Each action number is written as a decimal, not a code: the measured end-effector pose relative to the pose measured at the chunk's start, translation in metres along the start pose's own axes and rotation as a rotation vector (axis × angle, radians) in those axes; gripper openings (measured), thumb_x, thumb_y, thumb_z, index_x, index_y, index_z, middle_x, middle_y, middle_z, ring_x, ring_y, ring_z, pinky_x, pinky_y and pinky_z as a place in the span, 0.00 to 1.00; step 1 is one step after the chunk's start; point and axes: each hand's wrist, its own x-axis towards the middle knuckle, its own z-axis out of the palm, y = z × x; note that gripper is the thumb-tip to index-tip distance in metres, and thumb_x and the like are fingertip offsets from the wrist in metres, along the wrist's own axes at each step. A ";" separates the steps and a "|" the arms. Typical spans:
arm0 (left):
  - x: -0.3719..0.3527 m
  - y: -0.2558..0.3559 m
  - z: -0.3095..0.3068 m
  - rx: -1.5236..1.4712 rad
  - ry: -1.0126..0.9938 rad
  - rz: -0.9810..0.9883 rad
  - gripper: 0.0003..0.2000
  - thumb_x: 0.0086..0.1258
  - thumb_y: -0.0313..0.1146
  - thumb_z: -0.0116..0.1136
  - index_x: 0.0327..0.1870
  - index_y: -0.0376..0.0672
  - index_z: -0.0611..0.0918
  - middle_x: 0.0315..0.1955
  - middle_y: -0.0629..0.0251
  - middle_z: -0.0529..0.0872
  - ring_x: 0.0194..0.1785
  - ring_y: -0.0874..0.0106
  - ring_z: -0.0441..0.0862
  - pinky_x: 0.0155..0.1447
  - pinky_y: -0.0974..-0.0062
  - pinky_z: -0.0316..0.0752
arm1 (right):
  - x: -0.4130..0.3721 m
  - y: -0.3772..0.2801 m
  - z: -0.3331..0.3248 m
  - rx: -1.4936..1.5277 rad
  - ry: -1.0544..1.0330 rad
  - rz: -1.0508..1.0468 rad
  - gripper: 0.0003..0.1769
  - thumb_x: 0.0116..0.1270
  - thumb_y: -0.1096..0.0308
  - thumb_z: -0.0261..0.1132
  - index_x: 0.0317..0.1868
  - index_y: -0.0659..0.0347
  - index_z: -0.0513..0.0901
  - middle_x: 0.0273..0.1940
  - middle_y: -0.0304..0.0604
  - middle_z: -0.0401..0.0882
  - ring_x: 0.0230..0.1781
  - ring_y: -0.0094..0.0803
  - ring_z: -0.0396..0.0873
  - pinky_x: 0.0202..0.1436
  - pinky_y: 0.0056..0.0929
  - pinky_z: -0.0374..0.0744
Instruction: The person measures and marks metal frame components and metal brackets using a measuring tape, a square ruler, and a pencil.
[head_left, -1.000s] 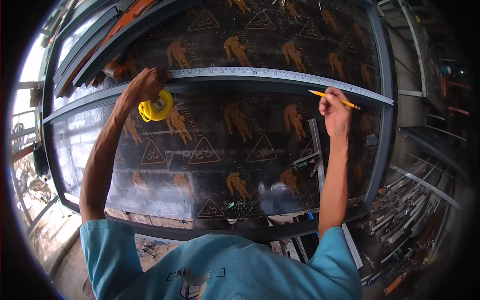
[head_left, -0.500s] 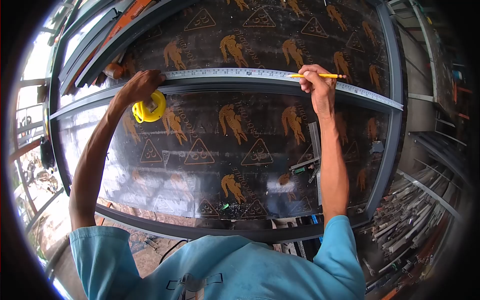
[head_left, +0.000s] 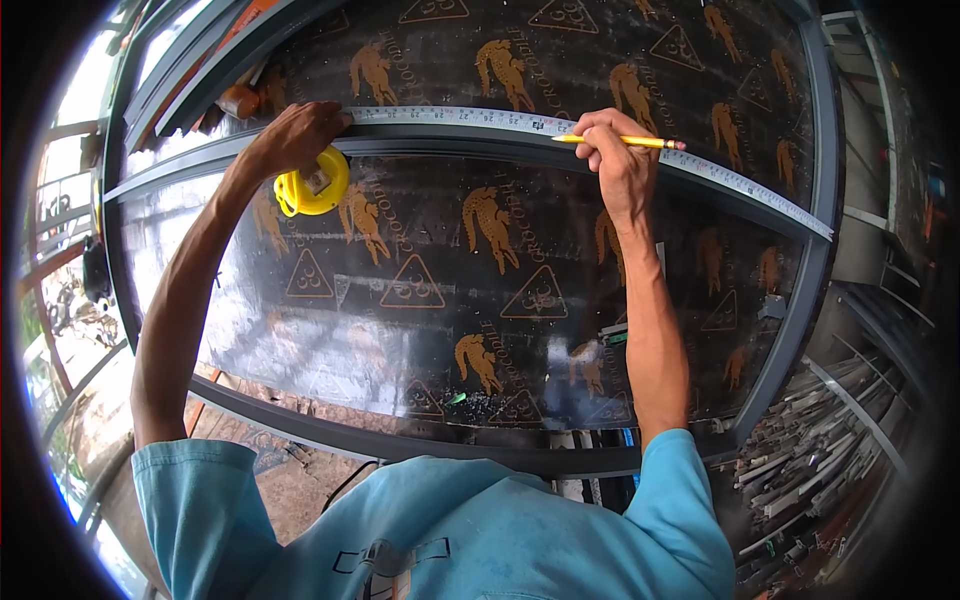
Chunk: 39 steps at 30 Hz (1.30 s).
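My left hand (head_left: 305, 135) is closed around the tape measure, pinning its blade to a dark grey metal bar (head_left: 450, 147). The yellow tape case (head_left: 325, 188) hangs just below the fingers. From there the white blade (head_left: 440, 115) runs right along the bar to the frame's right side. My right hand (head_left: 618, 165) grips a yellow pencil (head_left: 640, 141) and covers part of the blade. The pencil lies nearly level, its tip pointing left at the blade's lower edge, close to the bar.
A dark board (head_left: 400, 335) printed with crocodiles lies beneath the grey metal frame (head_left: 815, 200). Grey profiles (head_left: 215, 70) and an orange object (head_left: 238, 101) sit upper left. Many metal offcuts (head_left: 820, 470) are piled lower right. A small green scrap (head_left: 457, 398) lies near debris.
My right hand has moved left along the tape, taking the pencil tip with it, now lower beside the blade. The left hand keeps its hold; the whole view has shifted slightly.
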 end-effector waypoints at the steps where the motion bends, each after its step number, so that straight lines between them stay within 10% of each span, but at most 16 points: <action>1: 0.000 -0.004 0.003 0.015 0.032 0.028 0.22 0.46 0.20 0.72 0.47 0.36 0.82 0.35 0.55 0.81 0.37 0.61 0.81 0.41 0.74 0.81 | 0.001 -0.001 0.000 -0.035 0.026 -0.020 0.12 0.59 0.71 0.53 0.24 0.65 0.81 0.22 0.36 0.78 0.21 0.17 0.72 0.25 0.18 0.68; 10: 0.001 -0.007 0.006 -0.048 0.013 -0.003 0.10 0.68 0.24 0.54 0.47 0.35 0.82 0.35 0.55 0.82 0.39 0.63 0.85 0.42 0.73 0.83 | 0.004 0.001 0.000 -0.148 0.033 -0.097 0.13 0.60 0.71 0.52 0.23 0.66 0.80 0.22 0.37 0.79 0.19 0.18 0.73 0.22 0.20 0.68; 12: 0.000 -0.012 0.013 0.014 0.100 0.041 0.28 0.40 0.20 0.74 0.49 0.36 0.82 0.38 0.54 0.82 0.40 0.61 0.83 0.45 0.71 0.82 | 0.005 0.004 0.000 -0.158 0.037 -0.114 0.13 0.60 0.71 0.52 0.23 0.66 0.80 0.22 0.36 0.79 0.18 0.18 0.73 0.22 0.20 0.68; 16: 0.000 -0.011 0.009 -0.014 0.024 -0.024 0.27 0.41 0.19 0.74 0.50 0.36 0.82 0.39 0.53 0.83 0.40 0.60 0.83 0.46 0.71 0.82 | 0.004 0.008 0.002 -0.185 0.030 -0.228 0.12 0.61 0.73 0.53 0.23 0.66 0.80 0.21 0.36 0.79 0.19 0.18 0.73 0.22 0.19 0.69; 18: -0.002 -0.012 0.007 0.107 0.102 0.152 0.09 0.68 0.26 0.54 0.46 0.35 0.81 0.35 0.56 0.82 0.37 0.64 0.85 0.40 0.73 0.83 | 0.004 0.009 0.002 -0.181 0.038 -0.231 0.11 0.61 0.74 0.53 0.24 0.66 0.80 0.21 0.36 0.79 0.19 0.18 0.73 0.22 0.19 0.70; 34: 0.000 -0.004 0.001 -0.021 0.077 0.053 0.11 0.75 0.31 0.45 0.44 0.35 0.80 0.37 0.56 0.83 0.38 0.63 0.85 0.41 0.72 0.83 | 0.004 0.011 0.003 -0.243 0.045 -0.268 0.08 0.60 0.75 0.56 0.25 0.67 0.79 0.22 0.37 0.80 0.21 0.17 0.75 0.23 0.18 0.71; 37: 0.003 0.001 -0.002 -0.189 -0.022 -0.176 0.30 0.37 0.20 0.76 0.50 0.36 0.82 0.41 0.53 0.83 0.43 0.59 0.82 0.48 0.71 0.81 | 0.004 0.013 0.004 -0.238 0.061 -0.268 0.08 0.61 0.75 0.56 0.25 0.67 0.79 0.22 0.37 0.80 0.21 0.16 0.74 0.23 0.17 0.70; 39: 0.003 -0.002 0.001 -0.185 -0.021 -0.169 0.31 0.36 0.20 0.77 0.50 0.36 0.82 0.41 0.54 0.83 0.42 0.60 0.82 0.49 0.72 0.81 | 0.004 0.013 0.005 -0.234 0.065 -0.256 0.08 0.61 0.74 0.56 0.25 0.67 0.78 0.22 0.37 0.80 0.20 0.17 0.74 0.23 0.18 0.70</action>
